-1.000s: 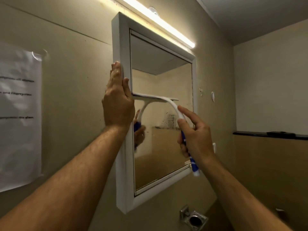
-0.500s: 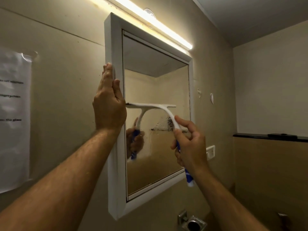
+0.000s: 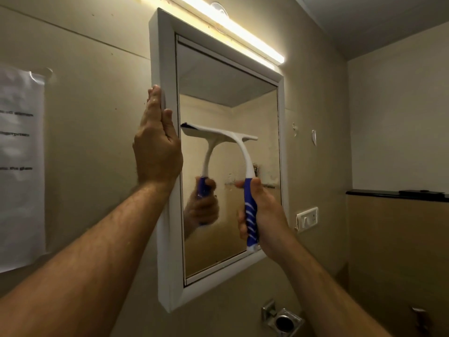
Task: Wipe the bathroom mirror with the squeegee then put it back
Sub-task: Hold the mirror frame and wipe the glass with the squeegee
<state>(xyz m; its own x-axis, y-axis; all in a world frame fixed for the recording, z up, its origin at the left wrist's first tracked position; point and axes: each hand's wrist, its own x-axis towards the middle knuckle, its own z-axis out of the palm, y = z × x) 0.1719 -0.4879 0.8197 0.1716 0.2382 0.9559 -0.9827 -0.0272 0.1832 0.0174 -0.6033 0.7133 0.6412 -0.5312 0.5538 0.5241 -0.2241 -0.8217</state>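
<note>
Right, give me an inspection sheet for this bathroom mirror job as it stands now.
Surface: mirror in a white frame, mounted on a beige wall; smudges show on the glass near mid-height.
Job's things: squeegee, white head level across the glass, blue-and-white handle pointing down.
Clutter: nothing seen.
Grippers: left hand lies flat against the frame's left edge, fingers straight; right hand grips the squeegee handle.
Cables: nothing seen.
Surroundings: lit tube light above the mirror; printed paper sheet on the wall at left, text blurred; switch plate at right; metal wall fitting below; dark ledge on the right wall.
</note>
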